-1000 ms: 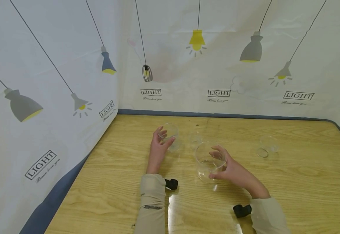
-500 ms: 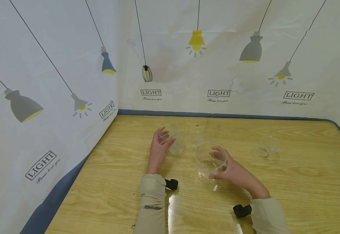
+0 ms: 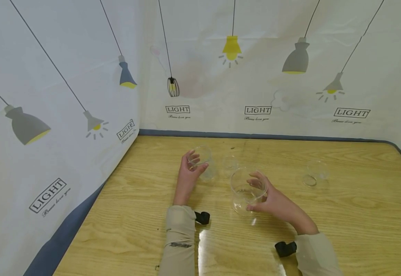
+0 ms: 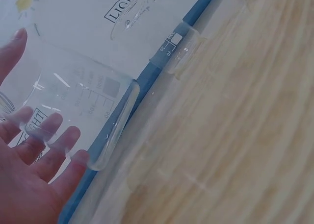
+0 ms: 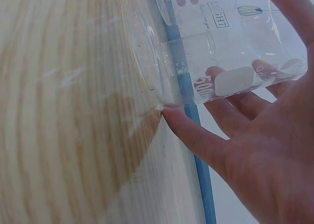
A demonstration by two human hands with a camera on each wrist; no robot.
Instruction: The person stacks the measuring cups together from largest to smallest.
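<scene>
My left hand (image 3: 188, 173) grips a clear glass beaker (image 4: 81, 94), its fingers on one side and thumb on the other. Printed volume marks show on that beaker's wall in the left wrist view. Whether its base touches the table, I cannot tell. Nearer and to the right, a larger clear beaker (image 3: 243, 201) stands upright on the table, and my right hand (image 3: 269, 199) holds it around its side. White print reading 500 is on the larger beaker in the right wrist view. A small clear beaker (image 3: 230, 163) stands behind, between the two held ones.
Farther right on the wooden table (image 3: 359, 214) is another clear glass vessel (image 3: 318, 169), with a ring-shaped outline (image 3: 309, 180) beside it. A white sheet (image 3: 214, 84) printed with lamps rises behind and at the left. Black wrist devices (image 3: 285, 249) sit near both sleeves.
My left hand and its beaker have shifted very slightly right and nearer. The right hand and the larger beaker look unmoved.
</scene>
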